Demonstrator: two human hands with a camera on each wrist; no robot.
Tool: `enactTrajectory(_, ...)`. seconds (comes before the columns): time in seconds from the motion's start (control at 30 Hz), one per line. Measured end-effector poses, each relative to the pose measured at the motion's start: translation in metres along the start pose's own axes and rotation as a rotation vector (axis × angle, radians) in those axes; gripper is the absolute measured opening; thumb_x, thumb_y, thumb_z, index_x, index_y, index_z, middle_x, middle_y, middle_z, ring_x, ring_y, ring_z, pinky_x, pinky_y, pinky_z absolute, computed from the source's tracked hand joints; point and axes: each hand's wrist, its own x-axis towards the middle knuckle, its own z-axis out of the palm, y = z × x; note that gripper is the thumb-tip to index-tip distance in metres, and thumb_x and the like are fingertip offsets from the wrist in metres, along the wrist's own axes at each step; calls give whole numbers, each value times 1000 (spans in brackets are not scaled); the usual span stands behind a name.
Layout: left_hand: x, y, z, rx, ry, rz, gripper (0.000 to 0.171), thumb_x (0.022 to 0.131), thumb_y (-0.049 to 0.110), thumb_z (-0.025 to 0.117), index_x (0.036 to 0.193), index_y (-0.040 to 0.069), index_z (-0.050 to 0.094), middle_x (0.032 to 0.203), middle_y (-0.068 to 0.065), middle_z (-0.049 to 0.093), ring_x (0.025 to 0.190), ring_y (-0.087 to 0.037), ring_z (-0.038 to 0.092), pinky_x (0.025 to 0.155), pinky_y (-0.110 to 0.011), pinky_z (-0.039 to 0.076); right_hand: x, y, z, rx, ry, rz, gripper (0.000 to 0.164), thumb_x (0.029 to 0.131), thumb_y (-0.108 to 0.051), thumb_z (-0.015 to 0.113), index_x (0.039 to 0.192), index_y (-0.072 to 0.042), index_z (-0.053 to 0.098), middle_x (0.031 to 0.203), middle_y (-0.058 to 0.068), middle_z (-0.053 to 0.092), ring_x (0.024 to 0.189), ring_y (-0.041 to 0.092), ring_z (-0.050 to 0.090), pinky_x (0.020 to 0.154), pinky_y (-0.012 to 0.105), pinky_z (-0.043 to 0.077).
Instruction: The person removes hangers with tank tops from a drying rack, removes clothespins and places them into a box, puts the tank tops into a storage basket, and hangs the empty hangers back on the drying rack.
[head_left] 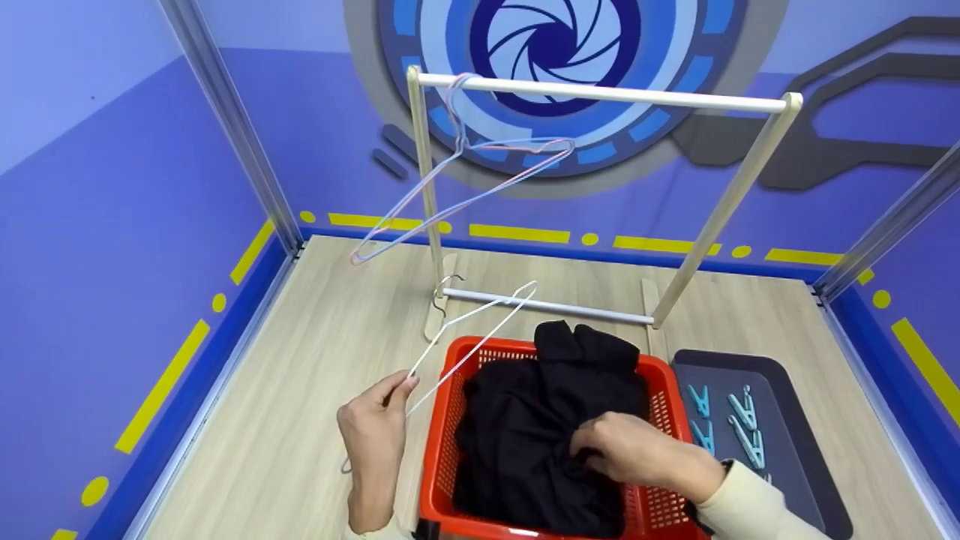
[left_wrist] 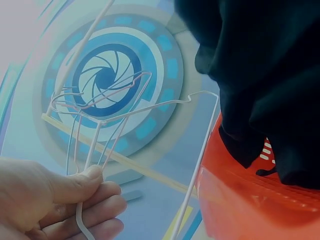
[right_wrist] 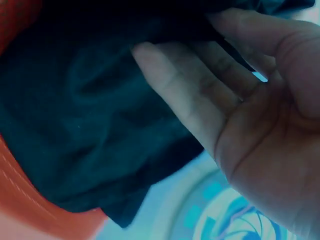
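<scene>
My left hand (head_left: 375,420) pinches the wire of a white clothes hanger (head_left: 480,343) between thumb and fingers, left of the red basket (head_left: 441,427). The hanger is tilted, its hook pointing away toward the rack. In the left wrist view the thumb (left_wrist: 92,172) lies over the wire. A black garment (head_left: 510,427) lies bunched in the basket, with part of it over the far rim. My right hand (head_left: 630,450) grips a fold of it near the middle. The right wrist view shows the fingers (right_wrist: 175,90) against the dark cloth, their tips partly hidden.
Behind the basket stands a rack with a white top rail (head_left: 600,91) and wooden posts. Pink and blue hangers (head_left: 452,105) hang at its left end. Right of the basket, a dark grey tray (head_left: 799,435) carries several teal clips (head_left: 750,442). Purple walls enclose the tabletop.
</scene>
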Motion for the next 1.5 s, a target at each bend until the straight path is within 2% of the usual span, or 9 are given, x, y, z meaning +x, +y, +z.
enactTrajectory(0.17,0,-1,0,4,14,14,10,82,6,92,90,7,87,81,-4,79,67,-12,71,58,-16,49,4,2,-1,37,-61,8,23,82,1,84,98,-14,79,97,-6,77,89,8,72,76,28,60)
enactTrajectory(0.33,0,-1,-1,1,29,46,11,81,5,92,89,7,86,80,-3,79,64,-10,68,57,-17,48,13,8,-39,190,-153,41,14,96,-25,82,103,-13,78,97,-10,74,87,3,67,76,27,59)
enactTrajectory(0.53,0,0,1,4,20,45,13,80,2,92,90,7,86,82,-4,80,68,-14,73,58,-20,52,31,34,-75,142,146,118,25,97,-24,82,116,-9,78,109,-1,77,97,18,73,83,41,62)
enactTrajectory(0.63,0,0,2,5,15,38,14,79,2,92,90,7,87,82,-3,80,69,-14,73,59,-20,52,43,50,-70,16,183,204,48,91,-19,88,134,-8,72,133,13,70,118,33,69,98,52,57)
enactTrajectory(0.73,0,0,1,0,18,36,13,79,2,92,90,8,87,82,-2,80,68,-12,72,58,-18,50,52,63,-53,-49,103,231,64,84,-9,91,142,-4,66,142,25,61,126,45,61,104,58,51)
enactTrajectory(0.83,-1,1,1,-5,16,33,12,80,3,92,89,8,87,81,-1,79,65,-11,69,58,-17,49,56,75,-34,-99,82,186,59,78,3,90,133,2,70,125,27,66,112,43,66,95,54,56)
enactTrajectory(1.07,0,1,0,4,15,39,12,80,4,93,88,9,87,80,-1,79,65,-10,68,58,-20,50,53,84,-26,-326,263,140,25,78,9,82,97,-7,78,87,7,69,79,31,72,66,47,59)
enactTrajectory(1.3,-1,1,0,11,20,56,12,79,4,93,89,7,86,80,-2,79,65,-11,70,57,-22,52,29,65,-31,-210,251,116,27,76,11,79,93,-9,75,87,3,66,76,27,70,63,44,58)
enactTrajectory(1.5,-1,1,1,14,21,52,12,79,4,93,88,8,87,80,-1,79,68,-12,72,58,-23,54,15,51,-14,-160,50,162,28,75,8,79,86,-12,62,81,2,66,74,27,70,61,45,57)
